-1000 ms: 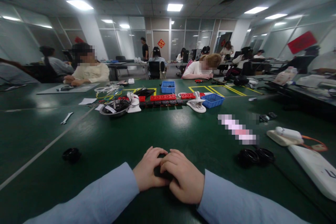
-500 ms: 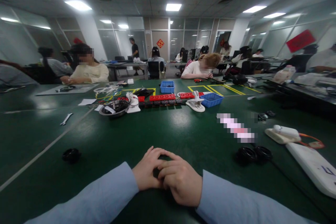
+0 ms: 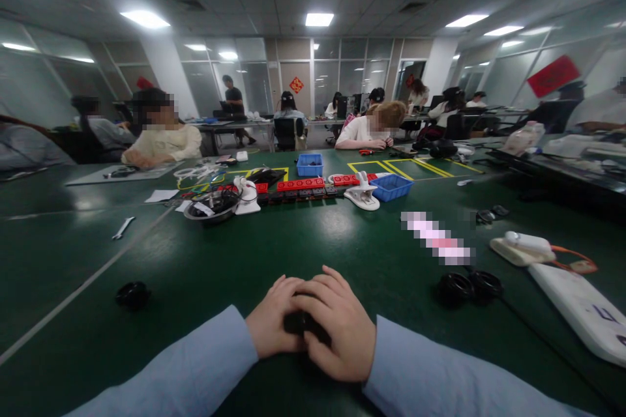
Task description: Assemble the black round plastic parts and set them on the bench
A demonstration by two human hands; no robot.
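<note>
Just above the near side of the green table (image 3: pixel 210 273), my two hands meet around a small black part (image 3: pixel 294 322), mostly hidden by the fingers. My left hand (image 3: pixel 274 319) curls about its left side, thumb below. Arched over its top and right is my right hand (image 3: pixel 342 326), thumb underneath and fingers reaching to the left fingertips. What kind of part it is, I cannot make out. A round black piece (image 3: pixel 133 296) lies to the left, and two ring-like black pieces (image 3: pixel 469 287) sit to the right.
A wrench (image 3: pixel 123 228) lies at left. Farther off are a metal bowl of black parts (image 3: pixel 214 216), red power strips (image 3: pixel 306 184), a white clip base (image 3: pixel 362 200) and blue bins (image 3: pixel 391 189). A white power bank-like slab (image 3: pixel 580 313) with a cable lies right. People sit opposite.
My right hand's fingers have opened wider and spread over the top, and the black part between the hands now shows more. My left hand has hardly moved. The view has shifted slightly.
</note>
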